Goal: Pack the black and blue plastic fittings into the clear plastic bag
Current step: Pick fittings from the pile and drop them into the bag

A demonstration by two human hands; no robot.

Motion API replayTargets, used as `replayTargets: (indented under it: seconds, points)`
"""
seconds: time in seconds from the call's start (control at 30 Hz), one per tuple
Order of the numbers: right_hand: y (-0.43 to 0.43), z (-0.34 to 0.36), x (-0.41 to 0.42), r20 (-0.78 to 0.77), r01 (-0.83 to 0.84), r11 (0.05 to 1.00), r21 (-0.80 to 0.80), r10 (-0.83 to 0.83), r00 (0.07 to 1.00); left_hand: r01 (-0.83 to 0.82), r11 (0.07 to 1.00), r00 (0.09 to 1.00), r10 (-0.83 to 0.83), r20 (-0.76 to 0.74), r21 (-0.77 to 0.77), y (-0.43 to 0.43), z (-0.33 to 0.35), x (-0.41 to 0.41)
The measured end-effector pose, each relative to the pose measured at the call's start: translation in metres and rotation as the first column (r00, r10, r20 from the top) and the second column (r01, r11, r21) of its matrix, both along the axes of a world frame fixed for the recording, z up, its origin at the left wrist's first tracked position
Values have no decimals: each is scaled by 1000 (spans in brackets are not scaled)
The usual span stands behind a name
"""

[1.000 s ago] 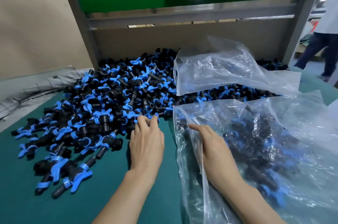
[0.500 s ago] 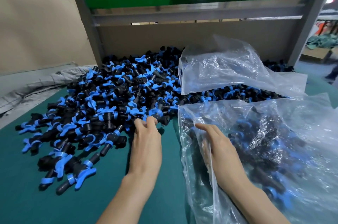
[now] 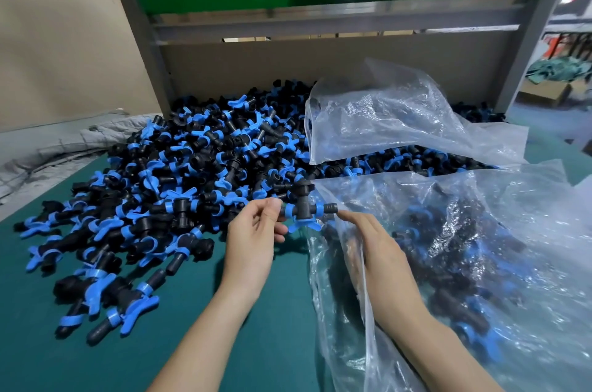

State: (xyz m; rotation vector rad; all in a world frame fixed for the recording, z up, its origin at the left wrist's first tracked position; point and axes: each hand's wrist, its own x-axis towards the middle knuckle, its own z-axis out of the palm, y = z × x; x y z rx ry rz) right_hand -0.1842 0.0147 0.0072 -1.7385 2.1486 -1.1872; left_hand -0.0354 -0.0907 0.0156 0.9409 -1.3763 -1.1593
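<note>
The left grip (image 3: 253, 238), a bare hand, is pinching one black and blue fitting (image 3: 301, 209) by its left end, with the fingertips (image 3: 275, 207) closed together on it. The fitting is hanging in the air just to the right of this grip, with its blue wings pointing down, so the free end is already facing the bag. I think it is being held by the end, not by the middle, so that it can slide in without the hand following it.

The right grip (image 3: 378, 244) is lying just beyond the fitting's free end, inside the mouth of the clear plastic bag (image 3: 544, 199). Its fingers are stretched out and are not curling around anything I can see. It seems to be spreading the film so the opening is not collapsing. If the thumb is pinching the film, I cannot tell.

Behind and to the right of the right grip, the bag is already carrying many fittings, which are showing dimly through the plastic. To the left of and behind the left grip, a big pile of fittings (image 3: 192, 174) is waiting on the green tabletop (image 3: 96, 359), close enough for short reaches. Farther behind both grips, a second bag (image 3: 400, 122) is resting on the pile. Much of the packing is looking not yet done
</note>
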Motion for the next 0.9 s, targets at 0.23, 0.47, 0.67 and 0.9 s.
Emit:
replayTargets:
  seconds: [0.23, 0.47, 0.67, 0.9]
  points:
    - [0, -2, -3, 35, 2, 999, -33, -1, 999, 129, 983, 988, -117, -97, 128, 1, -5, -3]
    - [0, -2, -2, 29, 5, 999, -38, -4, 1000, 128, 988, 988, -120, -95, 89, 0, -5, -4]
    - [-1, -2, -2, 28, 18, 1000, -12, -17, 999, 110, 990, 991, -102, -83, 94, 1, -4, -5]
    - [-1, -1, -2, 40, 15, 1000, -1, -15, 999, 103, 993, 992, -99, -78, 59, 3, -5, -4]
